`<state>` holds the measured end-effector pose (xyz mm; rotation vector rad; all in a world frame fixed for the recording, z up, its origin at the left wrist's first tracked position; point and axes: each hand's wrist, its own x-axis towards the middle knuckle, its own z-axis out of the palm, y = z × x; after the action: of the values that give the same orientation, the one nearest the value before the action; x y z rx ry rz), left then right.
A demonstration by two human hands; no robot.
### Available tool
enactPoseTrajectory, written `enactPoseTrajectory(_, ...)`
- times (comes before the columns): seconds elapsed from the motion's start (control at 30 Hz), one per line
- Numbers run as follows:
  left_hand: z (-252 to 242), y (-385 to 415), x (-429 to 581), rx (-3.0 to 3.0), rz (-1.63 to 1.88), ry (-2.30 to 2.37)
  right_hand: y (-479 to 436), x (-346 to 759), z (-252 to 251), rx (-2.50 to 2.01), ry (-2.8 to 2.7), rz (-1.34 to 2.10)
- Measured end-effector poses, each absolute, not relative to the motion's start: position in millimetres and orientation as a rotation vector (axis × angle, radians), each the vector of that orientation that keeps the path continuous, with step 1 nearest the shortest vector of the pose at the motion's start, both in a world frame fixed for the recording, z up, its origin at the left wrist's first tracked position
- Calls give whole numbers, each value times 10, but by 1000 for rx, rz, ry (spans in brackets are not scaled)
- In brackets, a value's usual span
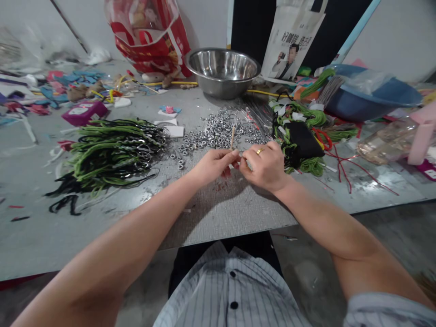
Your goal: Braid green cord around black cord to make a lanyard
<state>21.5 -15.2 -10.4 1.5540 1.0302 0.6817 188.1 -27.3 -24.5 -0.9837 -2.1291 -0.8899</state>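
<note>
One stick (233, 137), one steel bowl (223, 87), many metal rings (213, 131)
I see the left hand (215, 164) pinching the stick; whether the curled right hand (263, 166) grips anything, I can't tell.

Red bag (153, 50) by wall; blue basin (366, 102) right.

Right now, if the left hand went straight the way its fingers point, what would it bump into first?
Most likely the right hand. The fingertips of the left hand point toward it and look very close, though I can't tell whether they already touch.
</note>
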Motion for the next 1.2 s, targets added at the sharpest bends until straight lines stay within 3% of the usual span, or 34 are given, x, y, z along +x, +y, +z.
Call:
enactPoseTrajectory(0.17,-123,-150,211,1315,651,987,-328,1815,-248,-972,-2223,-839)
enactPoseTrajectory(0.3,-113,-139,203,1209,658,993,-351,1805,-224,-1038,-2329,-611)
enactPoseTrajectory(0.53,-96,-127,171,1490,671,967,-133,1977,-278,-1073,-1883,546)
enactPoseTrajectory(0.7,-115,-119,133,1581,461,837,-24,2049,-302,-850,-1518,1277)
enactPoseTrajectory(1.2,-138,-124,111,1460,408,670,-78,2044,-212,-787,-1346,1428)
